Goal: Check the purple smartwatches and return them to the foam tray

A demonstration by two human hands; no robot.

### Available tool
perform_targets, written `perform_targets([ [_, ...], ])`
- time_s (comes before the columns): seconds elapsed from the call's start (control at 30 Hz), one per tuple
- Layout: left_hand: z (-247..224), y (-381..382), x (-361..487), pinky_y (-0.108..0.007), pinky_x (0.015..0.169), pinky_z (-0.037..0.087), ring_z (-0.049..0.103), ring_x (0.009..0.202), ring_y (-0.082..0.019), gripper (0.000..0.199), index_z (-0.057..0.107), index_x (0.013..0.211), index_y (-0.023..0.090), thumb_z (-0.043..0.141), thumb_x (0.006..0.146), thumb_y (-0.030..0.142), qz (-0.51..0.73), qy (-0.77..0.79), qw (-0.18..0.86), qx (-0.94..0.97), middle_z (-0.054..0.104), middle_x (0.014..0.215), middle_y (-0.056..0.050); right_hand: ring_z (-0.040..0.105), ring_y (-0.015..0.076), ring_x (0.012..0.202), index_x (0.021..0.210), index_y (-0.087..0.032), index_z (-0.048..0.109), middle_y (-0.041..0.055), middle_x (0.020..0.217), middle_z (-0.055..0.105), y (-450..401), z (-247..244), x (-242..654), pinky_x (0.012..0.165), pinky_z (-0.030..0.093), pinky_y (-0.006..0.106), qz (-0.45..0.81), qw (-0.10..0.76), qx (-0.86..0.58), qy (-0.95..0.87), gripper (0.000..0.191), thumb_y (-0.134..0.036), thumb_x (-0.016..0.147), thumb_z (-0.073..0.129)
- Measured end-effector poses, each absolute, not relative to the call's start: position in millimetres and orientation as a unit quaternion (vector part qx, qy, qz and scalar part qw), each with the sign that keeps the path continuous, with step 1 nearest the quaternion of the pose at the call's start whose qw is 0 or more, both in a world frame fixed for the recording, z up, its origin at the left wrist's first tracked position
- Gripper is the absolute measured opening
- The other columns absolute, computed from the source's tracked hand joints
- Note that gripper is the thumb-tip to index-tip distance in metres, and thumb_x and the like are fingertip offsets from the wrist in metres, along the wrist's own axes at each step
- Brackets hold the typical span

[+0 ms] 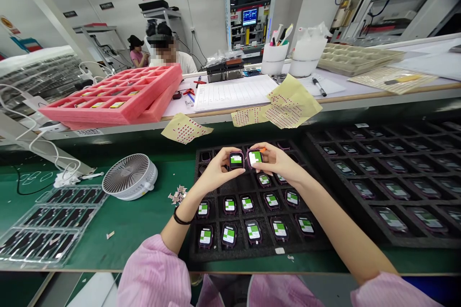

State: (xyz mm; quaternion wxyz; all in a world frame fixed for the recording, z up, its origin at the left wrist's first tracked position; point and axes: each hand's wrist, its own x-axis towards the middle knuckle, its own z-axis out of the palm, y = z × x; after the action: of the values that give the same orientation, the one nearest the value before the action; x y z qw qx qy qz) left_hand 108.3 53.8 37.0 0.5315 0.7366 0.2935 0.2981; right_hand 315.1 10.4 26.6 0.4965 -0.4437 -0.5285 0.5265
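Note:
Above a black foam tray (237, 245), my left hand (220, 171) grips one watch (236, 160) between thumb and fingers, its lit screen facing me. Beside it, my right hand (275, 160) pinches a second watch (255, 157) with a green and white screen. The two watches are side by side at nearly the same height. A small orange piece (263, 150) shows at the fingers of my right hand. Several more watches with lit green and white screens lie in the compartments below and right of my hands.
A second black tray (345, 201) of watches lies at right. A white fan (130, 176) and a clear tray of black parts (46, 230) are at left. Yellow sheets (293, 103) hang over the shelf edge, near pink foam trays (118, 96). Two people sit beyond.

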Motion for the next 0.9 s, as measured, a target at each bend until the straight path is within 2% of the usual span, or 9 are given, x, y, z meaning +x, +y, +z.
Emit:
perform_targets([
  [0.1,37.4,54.0,107.6,-0.025,0.073,0.047,0.060,0.103,-0.019,0.044,0.051,0.115,0.019,0.071,0.077,0.027,0.302,0.295,0.533,0.733,0.057,0.124,-0.010,0.059,0.0130,0.067,0.102,-0.021,0.055,0.0013,0.085,0.060,10.3,27.0,315.2,0.039,0.034,0.018,0.528,0.494,-0.440,-0.533,0.048,-0.027,0.062,0.082],
  [0.27,36.4,54.6,107.2,-0.028,0.078,0.048,0.060,0.102,-0.019,0.042,0.051,0.114,0.019,0.070,0.078,0.028,0.307,0.288,0.538,0.730,0.057,0.124,-0.010,0.060,0.0123,0.061,0.104,-0.020,0.056,0.0005,0.082,0.058,10.7,26.4,316.2,0.039,0.035,0.019,0.526,0.507,-0.441,-0.521,0.039,-0.036,0.073,0.075],
  [0.5,36.6,54.4,108.8,-0.031,0.087,0.047,0.059,0.103,-0.019,0.038,0.052,0.113,0.018,0.068,0.079,0.027,0.317,0.287,0.524,0.737,0.059,0.118,-0.009,0.060,0.0123,0.056,0.099,-0.020,0.059,0.0008,0.077,0.061,11.4,25.6,316.1,0.038,0.033,0.020,0.531,0.522,-0.450,-0.493,0.040,-0.046,0.073,0.073],
  [0.73,35.2,54.4,109.0,-0.031,0.084,0.047,0.060,0.096,-0.017,0.038,0.051,0.114,0.018,0.067,0.081,0.028,0.306,0.289,0.529,0.737,0.059,0.118,-0.009,0.045,0.0061,0.041,0.084,-0.018,0.059,-0.0010,0.066,0.062,12.6,27.1,314.6,0.037,0.021,0.021,0.514,0.543,-0.489,-0.449,0.040,-0.050,0.067,0.075],
  [0.9,35.6,54.4,109.0,-0.030,0.083,0.048,0.060,0.096,-0.017,0.038,0.051,0.114,0.018,0.068,0.081,0.028,0.309,0.289,0.531,0.734,0.059,0.117,-0.009,0.045,0.0053,0.045,0.087,-0.019,0.059,-0.0040,0.067,0.057,11.7,28.5,315.8,0.039,0.025,0.020,0.521,0.530,-0.489,-0.456,0.040,-0.045,0.065,0.079],
])
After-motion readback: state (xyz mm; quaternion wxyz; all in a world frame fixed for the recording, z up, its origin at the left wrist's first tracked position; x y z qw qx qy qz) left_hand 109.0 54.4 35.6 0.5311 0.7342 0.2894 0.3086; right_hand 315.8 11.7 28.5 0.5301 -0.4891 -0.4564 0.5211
